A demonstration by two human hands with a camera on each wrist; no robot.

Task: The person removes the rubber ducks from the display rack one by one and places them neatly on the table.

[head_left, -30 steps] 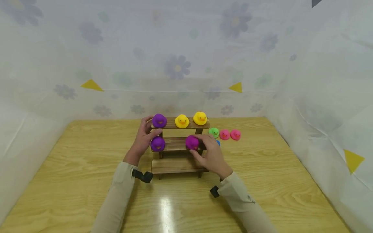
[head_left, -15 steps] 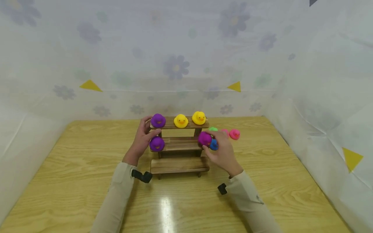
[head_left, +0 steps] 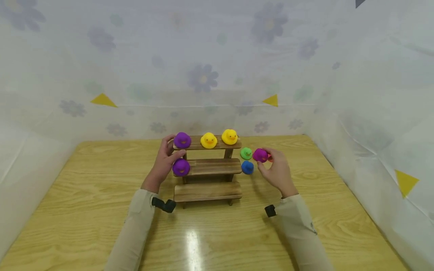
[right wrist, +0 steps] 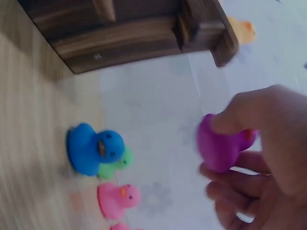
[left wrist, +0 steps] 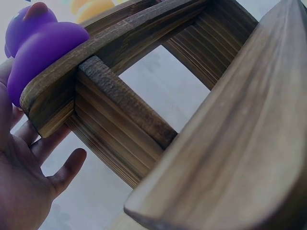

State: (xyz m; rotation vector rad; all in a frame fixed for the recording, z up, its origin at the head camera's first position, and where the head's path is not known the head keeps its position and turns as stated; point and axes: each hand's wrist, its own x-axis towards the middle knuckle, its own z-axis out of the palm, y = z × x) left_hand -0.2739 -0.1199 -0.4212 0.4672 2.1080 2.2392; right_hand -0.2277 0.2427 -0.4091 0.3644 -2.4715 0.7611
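In the head view, nearest to you on the wooden table (head_left: pixel 234 233) are your two sleeves, the left (head_left: pixel 135 222) and the right (head_left: pixel 300 229). Beyond them is the wooden stand (head_left: pixel 207 192); its middle step (head_left: pixel 215 166) carries one purple duck (head_left: pixel 181 167) at the left. A blue duck (head_left: pixel 247 167) is on the table just right of this step. Farther right, your right hand (head_left: pixel 278 171) is narrow, pinching the magenta duck (head_left: pixel 260 155) between thumb and fingers; the right wrist view shows this duck held in the air, apart from the pink ducks (right wrist: pixel 117 199). A green duck (head_left: pixel 246 153) is left of it. Your left hand (head_left: pixel 164 162) is spread rather wide, its fingers at the left end of the top step (head_left: pixel 195 143), its thumb free. Upon that step are a second purple duck (head_left: pixel 182 140), then two yellow ducks (head_left: pixel 208 140). Farthest hangs a pale flowered cloth (head_left: pixel 217 120).
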